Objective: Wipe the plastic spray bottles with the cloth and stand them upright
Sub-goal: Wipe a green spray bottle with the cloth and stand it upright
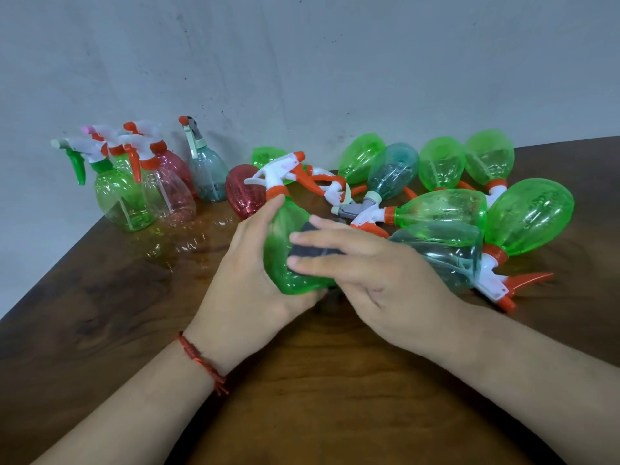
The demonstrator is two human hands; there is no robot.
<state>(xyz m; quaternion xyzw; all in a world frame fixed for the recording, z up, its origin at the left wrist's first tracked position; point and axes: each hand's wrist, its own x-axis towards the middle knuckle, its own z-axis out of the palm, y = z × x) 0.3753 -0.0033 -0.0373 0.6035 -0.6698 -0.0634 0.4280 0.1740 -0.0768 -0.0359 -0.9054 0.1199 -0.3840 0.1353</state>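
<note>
Head view: the left hand [248,280] wraps its fingers round the green bottle [280,236], tilted at the table's [318,380] middle. The right hand [379,280] presses the dark cloth [310,251] against it with straight fingers. Standing bottles [144,193] crowd the far left edge by the wall. Lying bottles [443,209] pile just beside the right hand.

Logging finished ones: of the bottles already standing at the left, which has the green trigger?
The leftmost standing bottle, at the front of the group. Its green trigger and collar set it apart; the others standing there have orange or cream ones.
</note>
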